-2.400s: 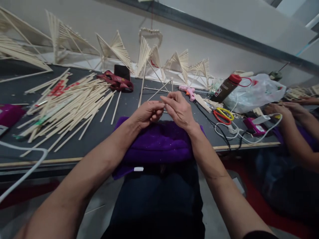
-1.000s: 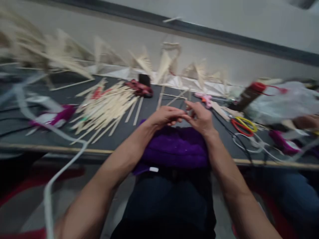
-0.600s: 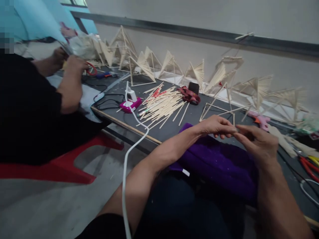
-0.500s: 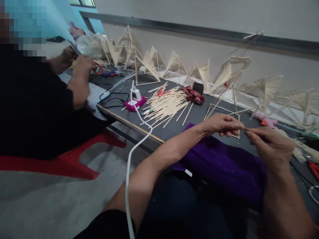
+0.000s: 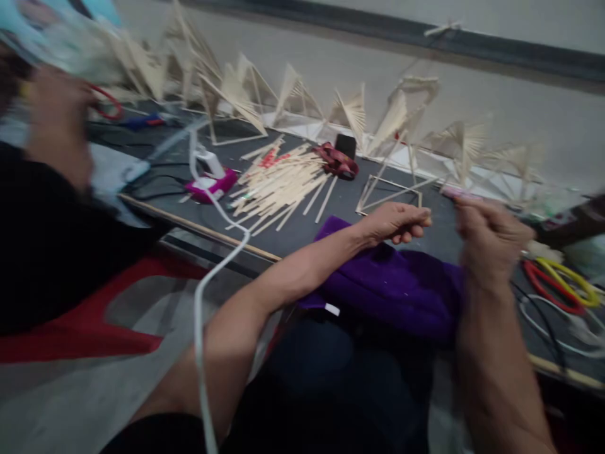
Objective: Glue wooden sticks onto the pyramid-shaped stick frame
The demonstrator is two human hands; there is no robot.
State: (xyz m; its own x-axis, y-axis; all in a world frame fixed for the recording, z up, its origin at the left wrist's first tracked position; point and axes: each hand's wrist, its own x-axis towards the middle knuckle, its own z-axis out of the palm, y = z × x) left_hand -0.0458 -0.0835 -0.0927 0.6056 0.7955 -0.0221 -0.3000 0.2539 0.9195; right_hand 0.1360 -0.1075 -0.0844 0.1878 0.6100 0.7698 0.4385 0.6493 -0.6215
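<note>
No lettering is legible; any marks on the red lanyard (image 5: pixel 334 160) and dark bottle (image 5: pixel 580 219) blur beyond reading.

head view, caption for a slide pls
Left hand and right hand apart near a purple cloth, loose pale sticks and fan-shaped stick models beyond.

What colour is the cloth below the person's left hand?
Purple: the cloth shows clearly in the head view.

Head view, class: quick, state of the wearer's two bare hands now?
Bare left hand: closed in a pinch; contents can't be told.
Bare right hand: closed, blurred; contents can't be told.
</note>
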